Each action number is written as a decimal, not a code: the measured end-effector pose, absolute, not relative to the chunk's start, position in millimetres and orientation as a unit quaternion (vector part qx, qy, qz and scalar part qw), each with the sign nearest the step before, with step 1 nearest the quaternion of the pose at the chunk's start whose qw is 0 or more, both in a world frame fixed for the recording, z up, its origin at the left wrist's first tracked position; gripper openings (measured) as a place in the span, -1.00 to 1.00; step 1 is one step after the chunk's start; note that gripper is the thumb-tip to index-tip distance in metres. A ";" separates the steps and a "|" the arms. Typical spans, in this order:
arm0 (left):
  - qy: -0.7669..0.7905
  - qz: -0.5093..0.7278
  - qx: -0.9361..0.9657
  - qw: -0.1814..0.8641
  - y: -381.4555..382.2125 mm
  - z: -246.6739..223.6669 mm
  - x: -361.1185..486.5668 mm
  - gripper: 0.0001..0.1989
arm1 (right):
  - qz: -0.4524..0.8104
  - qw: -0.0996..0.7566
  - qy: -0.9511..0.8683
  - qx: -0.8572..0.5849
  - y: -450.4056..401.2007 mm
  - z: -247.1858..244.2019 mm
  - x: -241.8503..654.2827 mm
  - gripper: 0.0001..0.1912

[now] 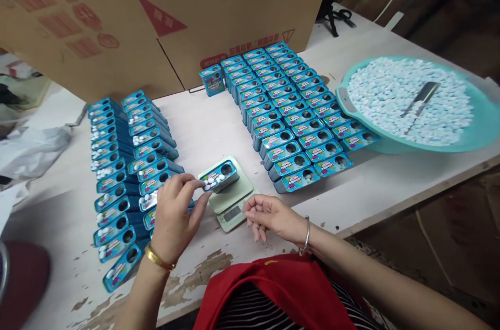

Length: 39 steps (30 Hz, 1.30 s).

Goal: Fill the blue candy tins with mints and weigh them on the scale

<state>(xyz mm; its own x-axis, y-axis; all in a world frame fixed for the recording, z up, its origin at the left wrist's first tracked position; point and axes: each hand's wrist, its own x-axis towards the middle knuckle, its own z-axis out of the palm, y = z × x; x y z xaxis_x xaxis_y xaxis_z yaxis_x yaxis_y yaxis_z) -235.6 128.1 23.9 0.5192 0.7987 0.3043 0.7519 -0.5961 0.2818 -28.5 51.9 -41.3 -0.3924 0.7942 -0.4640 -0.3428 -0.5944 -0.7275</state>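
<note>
A blue candy tin [219,176] with a round hole in its top lies on a small pale green scale [244,184]. Several white candies [214,181] rest on the tin's lid. The thumb and fingers of my left hand [175,215] close around the tin's near left end. Beside the scale's display [233,214] is my right hand [271,218], palm turned up and fingers curled in, the thumb resting against them. Whatever those curled fingers may hold is hidden.
Rows of blue tins [113,200] stand at left, many with white candies on top. A larger block of tins [289,106] stands at right. Behind it is a big cardboard box [136,23]. A turquoise basin [375,137] of candies holds a metal scoop [425,96].
</note>
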 end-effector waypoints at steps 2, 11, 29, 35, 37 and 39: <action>0.456 0.198 0.866 0.058 130.0 24.5 -233.5 -0.87 | 0.797 0.360 -0.265 -0.406 54.0 -42.3 -33.3 -0.54; 0.488 0.179 0.854 0.022 122.5 29.9 -223.3 -0.90 | 0.823 0.359 -0.236 -0.370 62.5 -40.3 -46.5 -0.54; 0.519 0.254 0.795 0.184 131.0 28.1 -222.5 -0.89 | 0.853 0.358 -0.171 -0.338 62.9 -35.9 -45.8 -0.63; 0.503 0.223 0.823 0.142 132.9 23.5 -222.9 -0.87 | 0.864 0.359 -0.163 -0.313 64.2 -34.4 -53.0 -0.70; 0.502 0.226 0.822 0.147 133.7 23.0 -223.1 -0.88 | 0.865 0.361 -0.162 -0.309 63.6 -35.4 -55.0 -0.69; 0.502 0.253 0.814 0.149 132.0 24.3 -221.7 -0.89 | 0.866 0.361 -0.156 -0.308 62.2 -36.3 -55.7 -0.67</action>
